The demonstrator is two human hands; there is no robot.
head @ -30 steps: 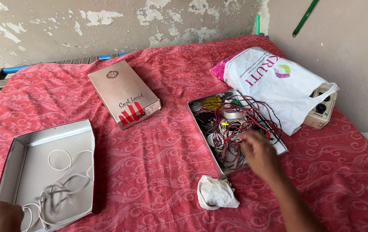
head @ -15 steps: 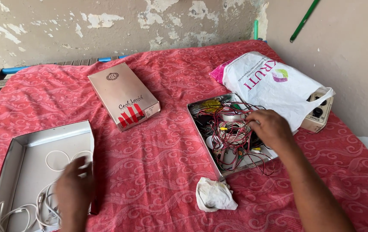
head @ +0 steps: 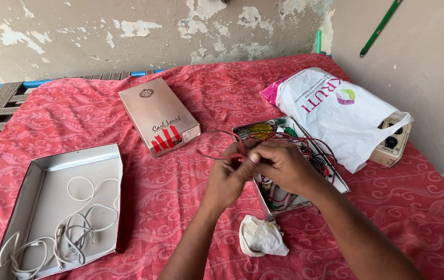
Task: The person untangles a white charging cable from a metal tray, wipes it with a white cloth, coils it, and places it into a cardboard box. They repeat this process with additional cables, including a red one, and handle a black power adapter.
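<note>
While both hands meet over the near-left edge of the open wire box (head: 339, 179), they're pinched together on a thin red wire (head: 217, 154). The left hand (head: 228, 176) and right hand (head: 279, 166) touch each other, fingers closed on it. From the grip the wire loops out leftward over the red bedspread (head: 180, 207), so the left hand is nearer the free loop; the other end trails right into the tangle in the box. Nearby: a crumpled cloth (head: 262, 236), a closed pinkish box (head: 159, 115), a white tray with white cables (head: 72, 223), and a white plastic bag (head: 336, 114).
</note>
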